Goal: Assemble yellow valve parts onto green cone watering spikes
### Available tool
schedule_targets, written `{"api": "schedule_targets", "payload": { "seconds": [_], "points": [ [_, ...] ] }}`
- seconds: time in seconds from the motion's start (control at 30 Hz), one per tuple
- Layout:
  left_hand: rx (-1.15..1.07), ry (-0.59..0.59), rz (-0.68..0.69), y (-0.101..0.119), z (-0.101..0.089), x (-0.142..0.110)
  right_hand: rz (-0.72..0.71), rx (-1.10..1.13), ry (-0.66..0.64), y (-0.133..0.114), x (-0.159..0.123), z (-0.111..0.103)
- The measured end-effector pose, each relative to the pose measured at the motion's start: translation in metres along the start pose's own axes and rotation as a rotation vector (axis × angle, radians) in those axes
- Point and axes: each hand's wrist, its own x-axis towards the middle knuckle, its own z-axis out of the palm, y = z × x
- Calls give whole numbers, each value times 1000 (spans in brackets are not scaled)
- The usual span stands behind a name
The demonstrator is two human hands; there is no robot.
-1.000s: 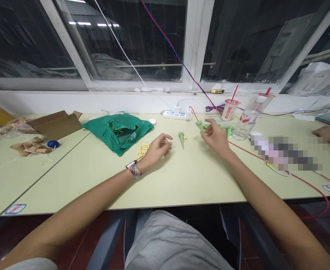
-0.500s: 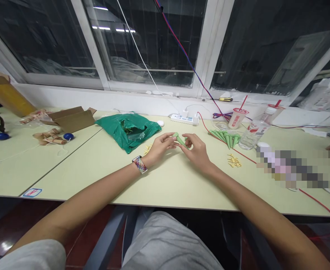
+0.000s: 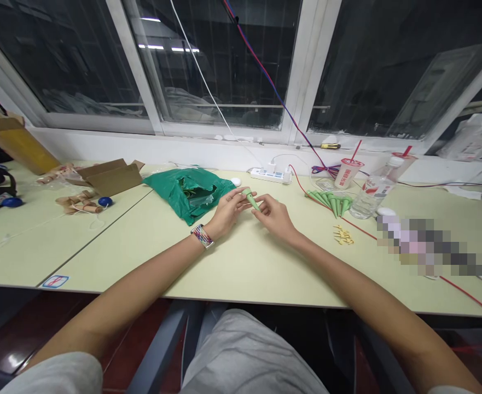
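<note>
Pale yellow-green tabletop (image 3: 241,273) below dark windows (image 3: 224,65): one light-green tapered plastic-looking spike (image 3: 250,199) held up between two hands.
Left hand (image 3: 226,212) grips the spike's thick head; right hand (image 3: 277,219) has fingertips closed about its narrow end. One second ago a spike lay on the table between parted hands; now one, apparently the same, is picked up, so work seems past reaching and into two-handed handling. Since half a second ago, spike and hands have shifted slightly toward the crumpled green plastic bag (image 3: 170,189). Fanned matching light-green spikes (image 3: 336,203) and small yellow branched pieces (image 3: 343,235), at right, look undisturbed.
</note>
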Motion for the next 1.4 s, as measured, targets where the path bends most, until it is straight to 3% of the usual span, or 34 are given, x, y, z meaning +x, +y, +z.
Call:
{"api": "schedule_targets", "payload": {
  "seconds": [0.17,0.33,0.43,0.7,0.9,1.1,1.4],
  "points": [
    [-16,184,133,20,-23,14,-72,-137,-95,1,-3,8],
    [20,264,173,26,-45,24,-317,-430,-351,6,-12,25],
    [27,280,171,22,-47,26,-391,-503,-408,7,-14,32],
    [77,220,137,16,-40,20,-298,-570,-311,9,-21,11],
    [157,131,27,14,-35,15,-173,-571,-228,10,-20,4],
    [174,23,-6,11,-33,12,-193,-627,-269,17,-19,8],
    [56,-34,-65,8,-29,10,-187,-468,-257,13,-17,-2]
  ]
}}
